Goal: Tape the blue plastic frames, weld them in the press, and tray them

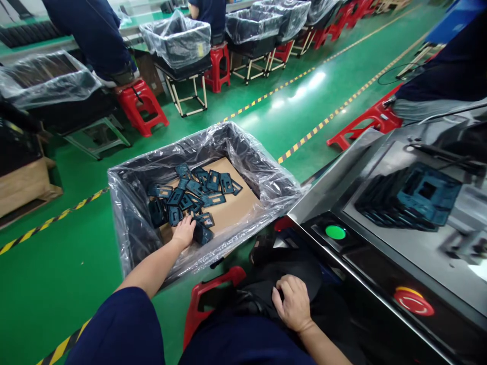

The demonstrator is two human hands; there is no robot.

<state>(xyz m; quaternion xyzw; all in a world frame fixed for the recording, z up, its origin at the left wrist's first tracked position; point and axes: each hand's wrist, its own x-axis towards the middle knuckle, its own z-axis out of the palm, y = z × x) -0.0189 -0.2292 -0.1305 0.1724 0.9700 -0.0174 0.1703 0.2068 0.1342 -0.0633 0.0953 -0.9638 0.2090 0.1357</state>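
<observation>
My left hand [184, 232] reaches palm down into a plastic-lined bin [279, 188]. Its fingers are slightly apart and rest at the near edge of a loose heap of dark plastic frames [186, 199]. One dark frame [203, 234] lies tilted right beside the fingers; no firm grip on it shows. Brown cardboard [238, 203] lines the bin's floor under the heap. On my lap, my right hand [292, 301] lies with its fingers curled in and nothing visible in them.
At right stands a machine with a lit green button [335, 232], a red emergency stop [413, 301] and a stack of dark frames [422, 195]. Red stools [140, 106], lined bins [177, 43] and seated people are across the green floor. A striped tape line [300, 144] runs behind my bin.
</observation>
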